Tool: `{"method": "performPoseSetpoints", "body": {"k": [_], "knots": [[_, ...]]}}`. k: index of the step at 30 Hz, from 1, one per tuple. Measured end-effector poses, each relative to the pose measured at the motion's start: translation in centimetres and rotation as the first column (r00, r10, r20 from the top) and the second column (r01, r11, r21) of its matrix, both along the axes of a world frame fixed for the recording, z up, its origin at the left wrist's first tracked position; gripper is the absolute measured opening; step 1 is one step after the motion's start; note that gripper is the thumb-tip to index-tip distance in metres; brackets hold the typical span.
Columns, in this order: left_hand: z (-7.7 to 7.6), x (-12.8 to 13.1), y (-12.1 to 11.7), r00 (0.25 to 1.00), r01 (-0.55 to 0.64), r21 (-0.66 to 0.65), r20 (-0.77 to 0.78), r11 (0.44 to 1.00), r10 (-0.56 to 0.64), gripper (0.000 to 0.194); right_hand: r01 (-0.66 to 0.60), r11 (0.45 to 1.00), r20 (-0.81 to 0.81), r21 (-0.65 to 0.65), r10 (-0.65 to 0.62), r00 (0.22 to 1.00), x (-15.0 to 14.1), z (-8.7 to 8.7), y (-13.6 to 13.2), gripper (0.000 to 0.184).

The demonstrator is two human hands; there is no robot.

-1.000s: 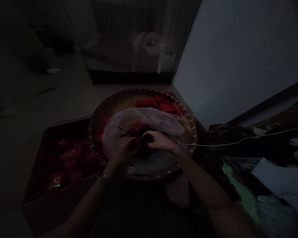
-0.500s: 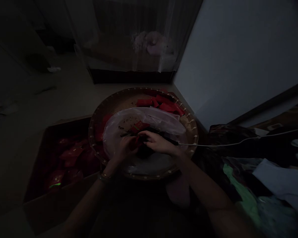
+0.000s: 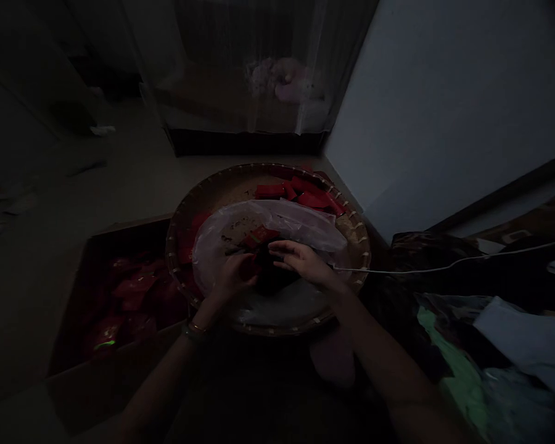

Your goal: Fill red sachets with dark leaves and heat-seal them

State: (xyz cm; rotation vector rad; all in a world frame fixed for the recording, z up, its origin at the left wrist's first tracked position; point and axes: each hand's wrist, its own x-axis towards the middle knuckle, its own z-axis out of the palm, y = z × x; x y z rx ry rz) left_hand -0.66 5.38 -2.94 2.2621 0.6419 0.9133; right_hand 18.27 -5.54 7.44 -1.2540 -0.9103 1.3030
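The scene is very dark. A round woven tray [image 3: 351, 231] lies on the floor in front of me, with a clear plastic bag [image 3: 222, 234] spread across it. My left hand [image 3: 234, 277] is closed on a small red packet [image 3: 250, 266] over the bag. My right hand [image 3: 300, 262] hovers just right of it, fingers partly stretched over a dark pile [image 3: 272, 277] on the plastic. Another red packet [image 3: 261, 235] lies just beyond the hands. Several red packets [image 3: 305, 194] sit at the tray's far edge.
A cardboard box [image 3: 87, 246] holding several red packets [image 3: 129, 296] stands to the left of the tray. A white cable [image 3: 444, 264] runs off to the right over dark cloth. Crumpled fabric [image 3: 513, 327] lies at right. A wall rises behind; a curtained bed frame stands at the back.
My right hand has loosened from its pinch on the packet and shifted slightly right and up, its fingers more stretched. My left hand stays put.
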Motion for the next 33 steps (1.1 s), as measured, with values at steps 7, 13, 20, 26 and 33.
{"method": "performPoseSetpoints", "body": {"k": [7, 13, 20, 26, 33], "knots": [[2.9, -0.2, -1.0, 0.992, 0.082, 0.105, 0.091, 0.991, -0.091, 0.047, 0.007, 0.99, 0.33, 0.144, -0.054, 0.943, -0.4, -0.6, -2.3, 0.027], [3.4, -0.3, -1.4, 0.99, 0.094, 0.088, 0.1, 0.992, -0.103, 0.04, -0.22, 0.937, 0.746, 0.272, -0.061, 0.663, -2.5, -0.4, -2.8, 0.028], [3.1, -0.3, -1.2, 0.998, 0.063, -0.119, 0.03, 0.991, -0.06, 0.053, -0.209, 0.947, 0.817, 0.246, -0.086, 0.57, -1.9, -2.2, -1.8, 0.024], [3.2, -0.5, -0.6, 0.951, 0.116, -0.672, -0.138, 0.731, -0.278, 0.055, -0.136, 0.965, 0.721, 0.224, -0.07, 0.689, -0.6, -2.2, -1.6, 0.018], [3.5, -0.4, -0.2, 0.965, 0.042, -0.744, -0.143, 0.667, -0.22, 0.052, 0.06, 0.975, 0.612, 0.216, -0.183, 0.77, 0.7, -2.4, -2.2, 0.024]]}}
